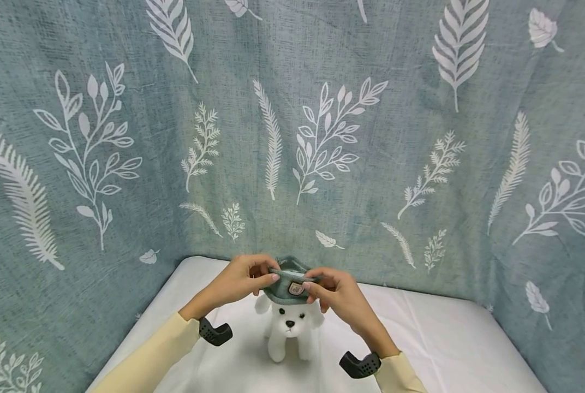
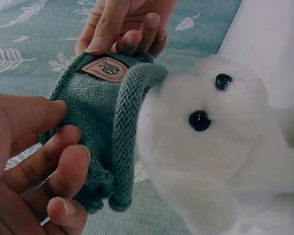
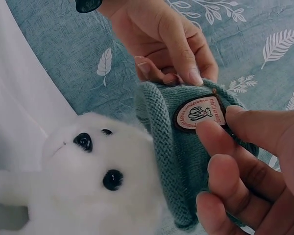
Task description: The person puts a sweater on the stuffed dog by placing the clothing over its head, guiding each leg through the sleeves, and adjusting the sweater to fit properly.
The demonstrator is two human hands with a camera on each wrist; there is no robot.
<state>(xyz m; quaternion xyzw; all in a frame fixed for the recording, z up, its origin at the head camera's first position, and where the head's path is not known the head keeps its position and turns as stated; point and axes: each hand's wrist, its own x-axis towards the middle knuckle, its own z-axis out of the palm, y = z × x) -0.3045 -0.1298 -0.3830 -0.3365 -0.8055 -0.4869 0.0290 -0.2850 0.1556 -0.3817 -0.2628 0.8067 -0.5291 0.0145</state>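
A white plush dog (image 1: 290, 322) stands on the white surface, facing the head camera. On top of its head sits a green knit hat (image 1: 279, 289) with a rolled brim and a sewn patch (image 3: 200, 114) on the front. My left hand (image 1: 245, 279) pinches the hat's upper edge on one side, thumb in front. On the other side my right hand (image 1: 340, 297) pinches the same edge, its thumb beside the patch. Between the hands the hat's top gapes. The brim rests just above the dog's black eyes (image 2: 200, 120).
A white-covered table (image 1: 410, 333) lies under the dog. Blue-green fabric (image 1: 253, 164) printed with white leaves hangs behind and at both sides. Each wrist wears a black camera mount, one on the left (image 1: 215, 331) and one on the right (image 1: 359, 364).
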